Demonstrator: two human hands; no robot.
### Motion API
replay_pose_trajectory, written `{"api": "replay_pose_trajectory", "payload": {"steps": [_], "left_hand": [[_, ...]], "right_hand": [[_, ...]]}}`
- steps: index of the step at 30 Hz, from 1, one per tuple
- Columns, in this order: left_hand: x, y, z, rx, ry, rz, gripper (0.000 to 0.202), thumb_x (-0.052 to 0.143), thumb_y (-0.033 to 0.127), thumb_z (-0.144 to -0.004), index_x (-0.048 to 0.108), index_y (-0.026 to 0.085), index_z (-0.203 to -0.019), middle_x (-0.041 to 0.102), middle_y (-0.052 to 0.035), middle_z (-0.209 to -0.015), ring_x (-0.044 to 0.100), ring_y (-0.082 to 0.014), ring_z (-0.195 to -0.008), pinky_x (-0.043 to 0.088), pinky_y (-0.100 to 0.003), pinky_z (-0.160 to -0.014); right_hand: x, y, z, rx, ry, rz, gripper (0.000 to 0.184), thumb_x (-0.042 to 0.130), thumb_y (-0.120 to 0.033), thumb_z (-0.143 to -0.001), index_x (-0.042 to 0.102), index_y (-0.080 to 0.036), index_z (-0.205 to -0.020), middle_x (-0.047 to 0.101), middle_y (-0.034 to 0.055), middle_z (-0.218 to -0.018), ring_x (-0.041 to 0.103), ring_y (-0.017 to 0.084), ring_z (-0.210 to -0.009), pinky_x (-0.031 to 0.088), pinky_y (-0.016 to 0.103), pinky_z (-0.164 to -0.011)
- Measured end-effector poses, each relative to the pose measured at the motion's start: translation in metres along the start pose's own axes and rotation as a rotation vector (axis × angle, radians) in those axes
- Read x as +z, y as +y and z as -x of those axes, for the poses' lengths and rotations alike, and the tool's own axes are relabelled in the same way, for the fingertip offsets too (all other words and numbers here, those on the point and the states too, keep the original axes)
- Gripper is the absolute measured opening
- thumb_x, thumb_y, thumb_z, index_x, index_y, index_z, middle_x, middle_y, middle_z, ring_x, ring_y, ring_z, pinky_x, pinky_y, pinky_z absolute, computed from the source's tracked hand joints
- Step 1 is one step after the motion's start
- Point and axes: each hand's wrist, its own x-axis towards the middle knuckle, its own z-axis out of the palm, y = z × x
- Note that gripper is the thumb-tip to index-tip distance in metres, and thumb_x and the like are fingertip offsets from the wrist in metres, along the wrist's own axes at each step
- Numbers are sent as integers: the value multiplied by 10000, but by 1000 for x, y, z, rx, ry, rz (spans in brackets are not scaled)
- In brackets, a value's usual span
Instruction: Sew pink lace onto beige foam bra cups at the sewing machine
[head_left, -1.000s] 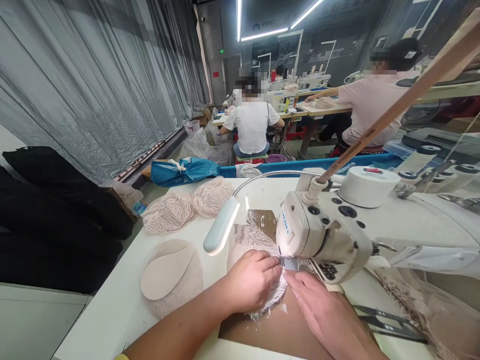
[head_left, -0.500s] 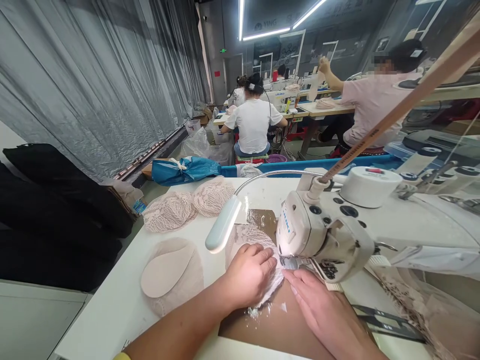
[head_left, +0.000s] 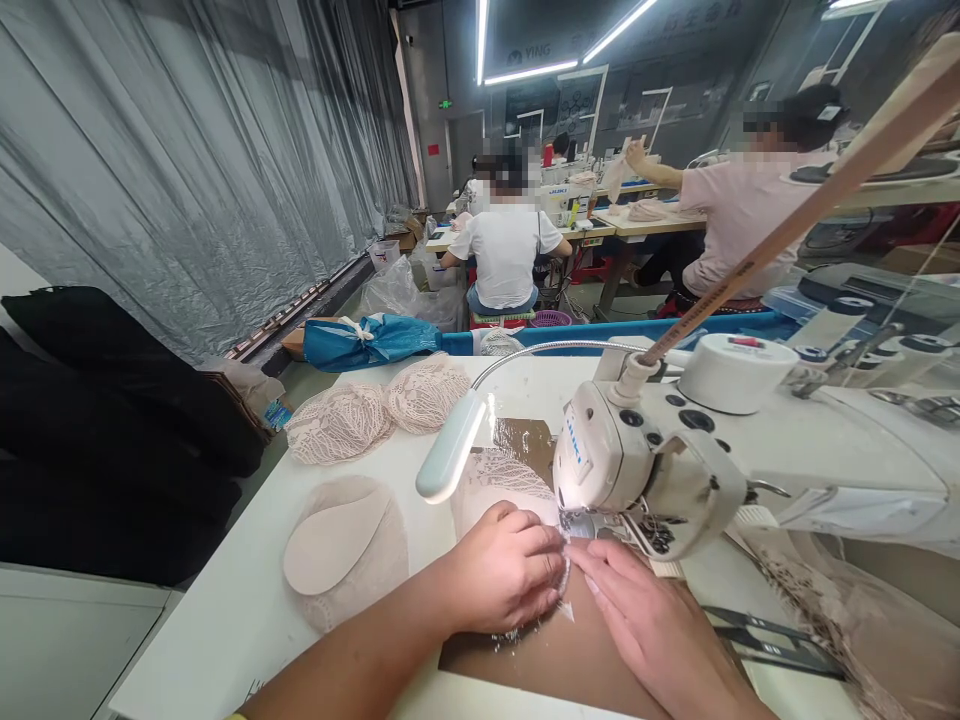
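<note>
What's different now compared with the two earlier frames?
The left hand has shifted slightly toward the wearer since the second frame, its curled fingers covering more of the near edge of the lace piece. Beyond, the co-worker in pink has raised an arm since the first frame, holding up pale fabric. The right hand, sewing machine and foam pad stayed put.

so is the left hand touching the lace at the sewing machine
Touching: the head view shows the left hand resting on the lace, covering part of it.
</note>
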Motion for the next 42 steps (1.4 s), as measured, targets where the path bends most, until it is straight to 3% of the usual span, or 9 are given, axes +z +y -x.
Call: {"api": "replay_pose_trajectory", "payload": {"steps": [5, 11, 17, 26, 30, 36, 42], "left_hand": [[1, -7, 0, 57, -18, -20, 251, 453, 225, -934, 569, 168, -1149, 611, -93, -1246, 534, -210, -1066, 390, -361, -909], [1, -12, 0, 61, -36, -7, 275, 455, 217, -928, 553, 160, -1178, 598, -78, -1279, 527, -219, -1081, 384, -357, -919], [1, -9, -2, -3, -28, -6, 324, 466, 275, -920, 534, 155, -1214, 603, -90, -1254, 520, -233, -1066, 382, -368, -906], [3, -6, -5, -83, -28, -48, 353, 458, 316, -911, 532, 143, -1210, 581, -104, -1267, 512, -252, -1029, 382, -396, -867], [1, -6, -2, -116, 14, 53, 286, 538, 312, -857, 587, 163, -1097, 614, -82, -1211, 518, -251, -1035, 385, -396, -898], [7, -4, 3, -207, 99, 173, 83, 539, 200, -838, 589, 166, -781, 651, -59, -910, 556, -193, -890, 425, -334, -827], [8, -2, 1, -206, 106, 139, 100, 529, 175, -838, 563, 155, -746, 630, -66, -851, 542, -187, -842, 432, -318, -785]], "right_hand": [[0, -1, 0, -76, -45, 26, 448, 360, -55, -837, 651, -160, -1161, 700, 117, -1079, 675, 165, -716, 551, 257, -583], [0, -4, -2, -94, 7, 64, 446, 357, -52, -825, 681, -160, -1112, 719, 94, -991, 666, 157, -634, 546, 260, -554], [6, -1, -1, -81, 52, 175, 442, 362, -37, -828, 683, -141, -1115, 736, 90, -1009, 698, 148, -703, 515, 210, -516], [8, -3, -4, -30, 91, 198, 432, 361, -55, -843, 694, -164, -1096, 741, 88, -948, 676, 147, -633, 461, 227, -455], [0, -3, -4, 10, 70, 89, 410, 354, -97, -878, 688, -191, -1098, 734, 80, -966, 665, 140, -636, 490, 222, -494], [-2, 1, 2, -4, 62, -18, 364, 373, -156, -897, 678, -216, -1087, 733, 81, -971, 686, 187, -782, 550, 288, -674], [0, 1, 5, -34, 63, -20, 354, 358, -148, -907, 657, -203, -1089, 725, 86, -986, 683, 199, -820, 548, 309, -703]]}}
